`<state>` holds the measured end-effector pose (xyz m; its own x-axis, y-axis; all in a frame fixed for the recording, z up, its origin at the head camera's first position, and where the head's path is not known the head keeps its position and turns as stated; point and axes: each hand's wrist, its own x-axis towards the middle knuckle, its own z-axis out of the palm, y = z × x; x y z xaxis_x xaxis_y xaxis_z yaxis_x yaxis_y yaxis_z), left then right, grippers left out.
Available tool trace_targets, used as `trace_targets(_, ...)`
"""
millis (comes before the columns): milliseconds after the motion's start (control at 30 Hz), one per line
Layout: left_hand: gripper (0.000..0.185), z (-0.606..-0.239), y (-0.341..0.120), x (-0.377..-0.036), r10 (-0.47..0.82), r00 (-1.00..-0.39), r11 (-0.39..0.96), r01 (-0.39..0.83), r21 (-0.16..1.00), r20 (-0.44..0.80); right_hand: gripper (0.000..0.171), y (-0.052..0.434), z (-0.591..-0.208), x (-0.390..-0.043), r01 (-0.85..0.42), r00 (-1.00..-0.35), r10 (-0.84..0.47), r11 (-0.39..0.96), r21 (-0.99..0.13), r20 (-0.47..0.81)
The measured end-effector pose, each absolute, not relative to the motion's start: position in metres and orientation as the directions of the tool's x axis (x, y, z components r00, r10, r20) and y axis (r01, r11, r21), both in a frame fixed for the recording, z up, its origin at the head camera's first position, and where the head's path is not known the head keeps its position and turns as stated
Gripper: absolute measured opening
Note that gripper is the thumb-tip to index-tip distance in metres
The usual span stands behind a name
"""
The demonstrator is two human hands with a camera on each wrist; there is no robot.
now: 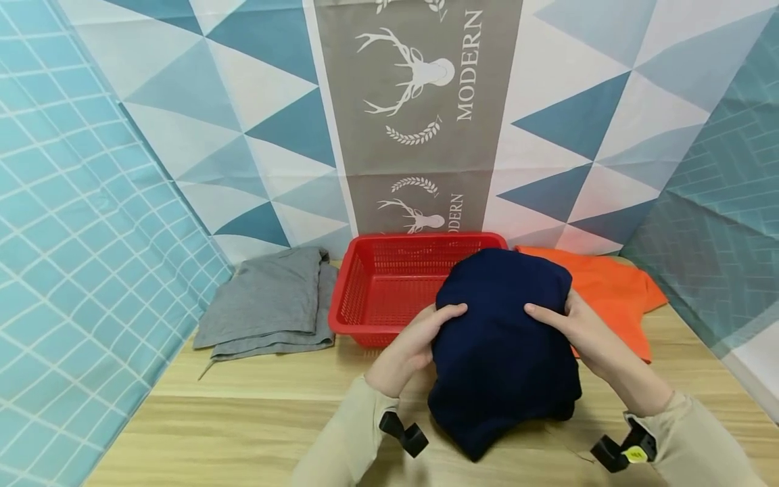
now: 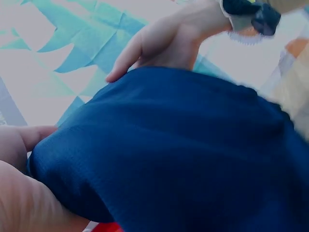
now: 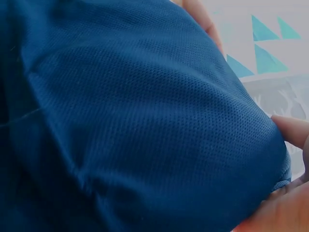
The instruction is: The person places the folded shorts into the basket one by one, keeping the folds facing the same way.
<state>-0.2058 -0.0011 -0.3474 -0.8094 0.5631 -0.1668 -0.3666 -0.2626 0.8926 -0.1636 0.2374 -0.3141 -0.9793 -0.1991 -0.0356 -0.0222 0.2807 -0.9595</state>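
A folded navy garment (image 1: 502, 345) is lifted between both hands above the wooden table, its far end over the front right corner of the red basket (image 1: 365, 284). My left hand (image 1: 420, 338) grips its left side, thumb on top. My right hand (image 1: 572, 328) grips its right side the same way. The left wrist view shows the navy garment (image 2: 183, 154) close up, with the right hand (image 2: 164, 41) beyond it. The right wrist view is almost filled by the navy fabric (image 3: 135, 121), with a thumb tip (image 3: 292, 130) at its right edge.
A folded grey garment (image 1: 268, 304) lies left of the red basket. An orange garment (image 1: 615, 291) lies to the right, behind the navy one. Patterned cloth walls close in the back and both sides. The wooden table (image 1: 243, 419) runs to the front.
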Motion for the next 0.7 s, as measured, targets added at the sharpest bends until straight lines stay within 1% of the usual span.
trace_targets(133,0.042,-0.342,-0.013,-0.211,0.555,-0.814,-0.176,-0.314,0.933,-0.17,0.072,0.231,-0.317,-0.168,-0.019,-0.974,-0.223,0.238,-0.971,-0.035)
trace_targets(267,0.045,-0.337,-0.02,-0.216,0.546,-0.819,-0.118,-0.284,0.951,-0.177,0.071,0.228,-0.317,-0.171,-0.013,-0.969,-0.244,0.196,-0.98,-0.036)
trace_targets(400,0.044,-0.332,-0.026,-0.219,0.531,-0.827,-0.093,-0.274,0.957,-0.185,0.071,0.223,-0.314,-0.175,0.001,-0.965,-0.258,0.149,-0.989,-0.04)
trace_targets(700,0.044,-0.315,-0.038,-0.228,0.492,-0.845,-0.035,-0.26,0.965,-0.21,0.077,0.213,-0.308,-0.19,0.057,-0.959,-0.275,0.061,-0.997,-0.071)
